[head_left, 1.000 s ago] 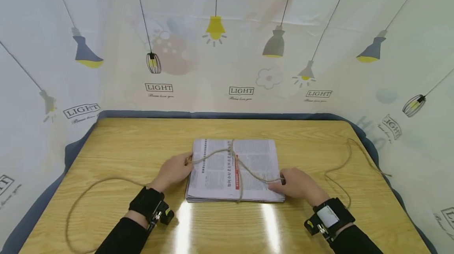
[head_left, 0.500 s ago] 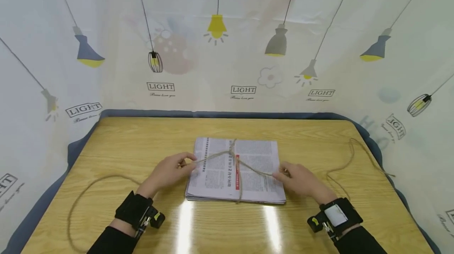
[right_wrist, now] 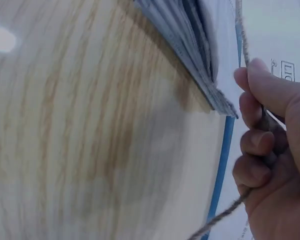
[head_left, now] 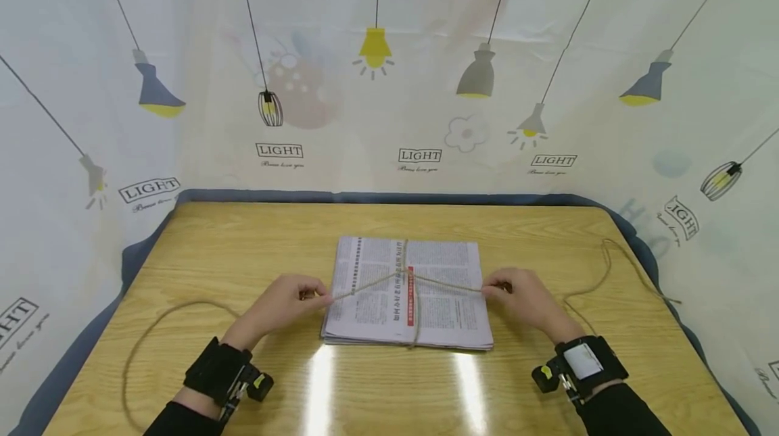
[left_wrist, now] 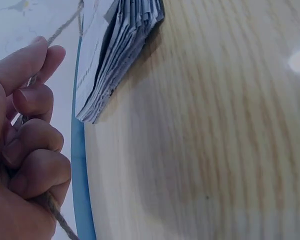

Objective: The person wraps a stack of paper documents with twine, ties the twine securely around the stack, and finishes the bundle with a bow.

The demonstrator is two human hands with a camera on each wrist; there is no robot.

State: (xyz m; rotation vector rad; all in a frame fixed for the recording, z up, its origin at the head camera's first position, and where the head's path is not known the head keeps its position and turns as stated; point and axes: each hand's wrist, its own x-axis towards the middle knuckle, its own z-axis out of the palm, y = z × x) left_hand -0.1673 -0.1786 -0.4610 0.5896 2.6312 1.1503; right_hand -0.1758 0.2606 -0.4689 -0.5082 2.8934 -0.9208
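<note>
A stack of folded newspapers [head_left: 450, 328] lies flat mid-table, with twine [head_left: 447, 283] running over it from front to back and crossing near its middle. Beside the stack's left edge, my left hand [head_left: 286, 307] pinches one length of twine between thumb and forefinger. In the left wrist view its other fingers curl round the same strand [left_wrist: 62, 220], which trails out below. My right hand [head_left: 523, 297] grips the opposite length just off the right edge. The right wrist view shows curled fingers [right_wrist: 255, 170] round that strand too. Both lengths rise slightly from the crossing toward the hands.
The wooden table [head_left: 255, 233] has a dark blue border [head_left: 426, 199] along its back and sides. A loose twine tail [head_left: 141, 341] loops on the left, another tail [head_left: 608, 267] on the right. A printed sheet with lamps [head_left: 341, 98] stands behind.
Both hands have drawn outward from the stack, the left one also lower. The twine between them has straightened, and its crossing sits slightly nearer the stack's middle.
</note>
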